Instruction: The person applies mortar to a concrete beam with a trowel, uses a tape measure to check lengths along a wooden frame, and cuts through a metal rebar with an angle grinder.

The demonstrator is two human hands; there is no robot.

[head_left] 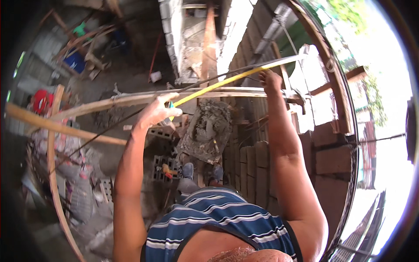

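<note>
My left hand (158, 112) is closed around a tape measure (171, 106), whose case is mostly hidden by the fingers. Its yellow blade (222, 83) runs out to the far right, past my other hand. With fingers curled, my right hand (271, 81) is just below the blade; what it grips, if anything, is not clear. Alongside the blade lies a long thin dark rod (109, 127), slanting from the lower left to the upper right. Under both hands, a wooden rail (235, 92) spans from left to right.
Below the rail sits a board of wet grey mortar (209, 126), with my feet near it. Hollow blocks (163, 168) lie to its left. A block wall (257, 161) rises on the right. More timber (65, 126) crosses at the left, near a red object (42, 101).
</note>
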